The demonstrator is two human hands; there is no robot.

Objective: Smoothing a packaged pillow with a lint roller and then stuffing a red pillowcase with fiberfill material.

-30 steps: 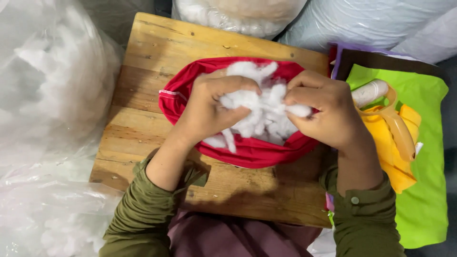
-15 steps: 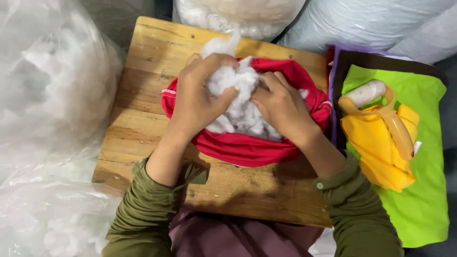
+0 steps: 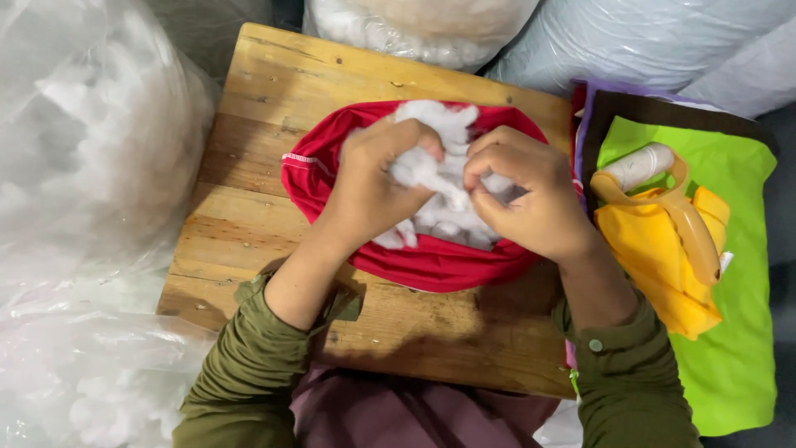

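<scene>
A red fabric cover (image 3: 431, 261) lies open on a small wooden table (image 3: 249, 191), filled with white fluffy stuffing (image 3: 444, 211). My left hand (image 3: 369, 187) is closed on a clump of the stuffing at the left of the opening. My right hand (image 3: 526, 199) pinches the same white mass from the right. Both hands sit inside the red opening, close together, and hide much of the filling.
Clear plastic bags of white stuffing (image 3: 83, 166) fill the left side and the back (image 3: 414, 25). To the right lie green cloth (image 3: 738, 348), folded yellow fabric (image 3: 663, 257), a tan tape dispenser (image 3: 688, 216) and a white roll (image 3: 643, 162).
My left hand came down from the far rim of the red cover toward its middle. My right hand shifted right and curled onto the stuffing. The raised tuft has sunk into the cover.
</scene>
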